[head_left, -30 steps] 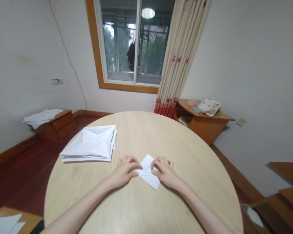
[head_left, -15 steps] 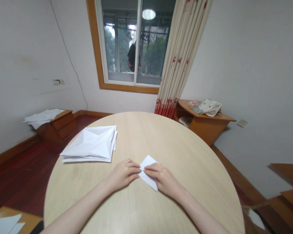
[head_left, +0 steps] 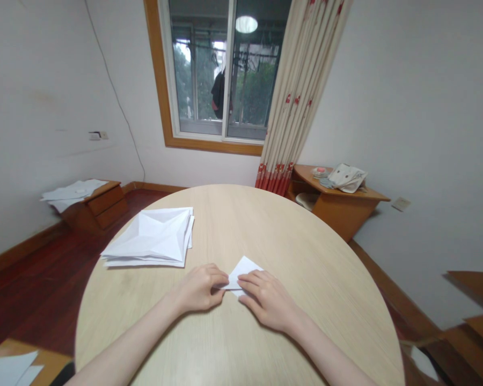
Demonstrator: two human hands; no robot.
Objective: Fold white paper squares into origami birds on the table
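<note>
A small folded white paper (head_left: 244,265) lies on the round wooden table (head_left: 265,220) between my two hands. My left hand (head_left: 204,287) pinches a flap at the paper's left side between thumb and fingers. On the right part of the paper rest the fingertips of my right hand (head_left: 268,300), its thumb apart from the fingers near the lower edge. A stack of creased white paper sheets (head_left: 155,236) sits at the table's left.
Beyond the table on the right stands a corner desk (head_left: 342,206) with a cloth bag (head_left: 348,178). A drawer cabinet (head_left: 104,206) with papers is at the back left. More papers (head_left: 10,370) lie at the bottom left.
My left hand has taken hold of a paper flap that now points left. My right thumb has moved away from its fingers, and the paper's lower corner no longer shows.
</note>
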